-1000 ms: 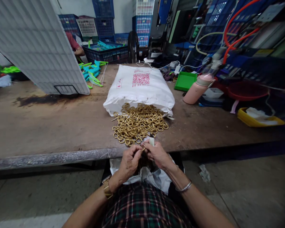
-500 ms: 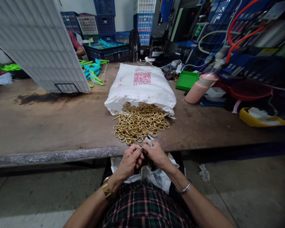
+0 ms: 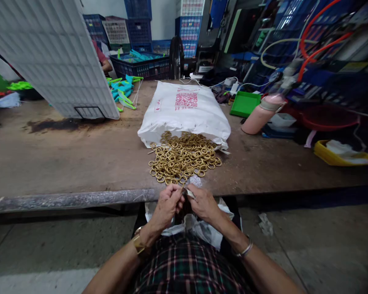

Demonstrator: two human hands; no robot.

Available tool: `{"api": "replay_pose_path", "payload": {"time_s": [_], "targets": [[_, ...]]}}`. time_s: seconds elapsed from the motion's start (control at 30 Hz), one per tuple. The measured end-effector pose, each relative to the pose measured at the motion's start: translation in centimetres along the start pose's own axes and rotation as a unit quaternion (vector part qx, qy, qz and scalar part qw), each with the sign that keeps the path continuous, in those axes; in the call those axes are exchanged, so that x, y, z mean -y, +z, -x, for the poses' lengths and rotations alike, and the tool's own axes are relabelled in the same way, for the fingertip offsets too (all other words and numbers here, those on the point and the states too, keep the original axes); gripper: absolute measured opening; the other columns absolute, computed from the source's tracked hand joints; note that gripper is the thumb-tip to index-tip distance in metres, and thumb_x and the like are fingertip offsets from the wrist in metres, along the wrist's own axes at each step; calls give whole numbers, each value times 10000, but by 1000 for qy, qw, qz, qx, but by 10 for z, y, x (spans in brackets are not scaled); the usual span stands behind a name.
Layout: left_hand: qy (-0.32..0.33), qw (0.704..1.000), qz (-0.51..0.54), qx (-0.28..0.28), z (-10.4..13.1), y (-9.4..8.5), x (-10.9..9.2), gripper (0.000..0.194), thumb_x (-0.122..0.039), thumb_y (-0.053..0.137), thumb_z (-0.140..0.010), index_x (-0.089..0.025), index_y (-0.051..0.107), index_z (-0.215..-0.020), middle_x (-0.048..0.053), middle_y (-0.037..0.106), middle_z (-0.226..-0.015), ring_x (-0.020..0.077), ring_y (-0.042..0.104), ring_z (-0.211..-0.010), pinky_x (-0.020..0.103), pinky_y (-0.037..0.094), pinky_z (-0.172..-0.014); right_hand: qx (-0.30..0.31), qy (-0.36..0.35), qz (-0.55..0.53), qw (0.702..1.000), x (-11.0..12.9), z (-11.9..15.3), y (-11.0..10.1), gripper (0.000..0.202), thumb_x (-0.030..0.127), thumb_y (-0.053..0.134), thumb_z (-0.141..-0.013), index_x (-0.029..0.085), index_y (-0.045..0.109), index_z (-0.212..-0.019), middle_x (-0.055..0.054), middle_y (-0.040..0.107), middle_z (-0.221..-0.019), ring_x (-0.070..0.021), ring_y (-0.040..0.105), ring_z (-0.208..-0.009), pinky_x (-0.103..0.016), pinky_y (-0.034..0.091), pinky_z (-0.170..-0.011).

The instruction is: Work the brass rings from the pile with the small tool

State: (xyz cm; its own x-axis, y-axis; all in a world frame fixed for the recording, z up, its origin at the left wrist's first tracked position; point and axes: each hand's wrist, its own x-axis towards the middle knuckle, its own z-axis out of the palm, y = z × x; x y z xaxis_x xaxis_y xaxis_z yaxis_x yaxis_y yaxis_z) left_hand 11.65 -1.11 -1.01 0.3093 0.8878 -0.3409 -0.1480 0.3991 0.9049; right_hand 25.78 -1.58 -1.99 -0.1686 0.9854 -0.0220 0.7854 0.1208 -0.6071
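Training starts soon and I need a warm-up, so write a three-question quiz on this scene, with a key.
1. Choose one. What spills from the mouth of the white bag? (a) bottle caps (b) gold-coloured rings (c) screws

2. True or false: the pink bottle is on the table, to the right of the bag as the person sees it.

3. Short answer: the fingers of which hand hold the small pale object?

Key: 1 b; 2 true; 3 the right hand.

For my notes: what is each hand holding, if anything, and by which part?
The left hand apparently pinches a gold ring, exact spot hidden; the right hand grips a small tool by its pale handle.
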Motion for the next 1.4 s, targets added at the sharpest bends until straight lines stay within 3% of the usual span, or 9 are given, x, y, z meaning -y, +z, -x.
{"api": "replay_pose_path", "payload": {"time_s": [0.2,0.3,0.43,0.53,0.73,0.93,1.03,1.2,1.4], "targets": [[16,999,-45,-16,0,-2,1,345,-505,541,-722,-173,447,-736,-58,488,-551,49,405,-417,164,294,-392,52,30,133,989,8,3,2,197,126,395,-762,181,538,-886,-48,641,-746,-149,545,-642,-248,238,-552],[11,999,-50,4,7,0,-4,354,-511,540,-730,-173,437,-712,-64,464,-517,48,393,-405,164,290,-391,57,59,176,981,7,-1,0,226,119,406,-757,179,530,-937,-61,656,-770,-158,565,-657,-259,221,-546],[-10,996,-6,85,22,6,-9,341,-490,558,-738,-165,456,-720,-53,478,-509,55,410,-408,168,319,-392,17,112,208,971,-1,-11,-5,213,148,389,-808,166,522,-973,-73,655,-764,-166,579,-649,-267,215,-538],[-28,990,81,116,24,6,-2,301,-446,562,-756,-163,466,-722,-39,500,-530,58,420,-409,165,315,-373,-27,110,194,974,-4,-19,-5,180,183,376,-843,175,525,-943,-63,652,-765,-161,582,-656,-263,232,-544],[-62,981,157,92,14,-4,10,263,-377,541,-786,-120,535,-734,17,561,-610,61,466,-441,162,327,-374,-56,82,174,980,4,-33,3,172,287,451,-838,210,497,-986,-41,654,-836,-163,590,-701,-251,253,-559],[-107,962,245,65,10,-9,3,226,-233,649,-679,-158,514,-843,17,596,-697,91,541,-527,155,360,-392,-62,89,174,979,5,-34,5,125,236,426,-834,211,497,-935,-30,646,-774,-157,585,-666,-256,224,-538],[-122,951,273,79,8,-12,3,214,-235,657,-676,-139,530,-819,16,585,-702,92,558,-571,162,396,-432,-68,93,154,981,1,-34,3,137,200,418,-817,199,498,-929,-38,636,-762,-154,566,-649,-253,231,-540],[-115,955,270,37,4,-12,2,252,-265,700,-641,-142,489,-703,13,582,-706,103,574,-605,169,406,-435,-96,72,23,993,-7,-32,3,88,223,406,-796,194,482,-828,-12,560,-688,-140,500,-610,-235,290,-559],[-24,988,151,-35,-2,-4,1,364,-394,692,-641,-173,499,-857,-52,514,-570,65,452,-449,151,305,-361,-123,43,-179,975,0,-21,1,148,321,413,-786,192,466,-737,19,493,-667,-120,458,-624,-224,357,-603]]}}
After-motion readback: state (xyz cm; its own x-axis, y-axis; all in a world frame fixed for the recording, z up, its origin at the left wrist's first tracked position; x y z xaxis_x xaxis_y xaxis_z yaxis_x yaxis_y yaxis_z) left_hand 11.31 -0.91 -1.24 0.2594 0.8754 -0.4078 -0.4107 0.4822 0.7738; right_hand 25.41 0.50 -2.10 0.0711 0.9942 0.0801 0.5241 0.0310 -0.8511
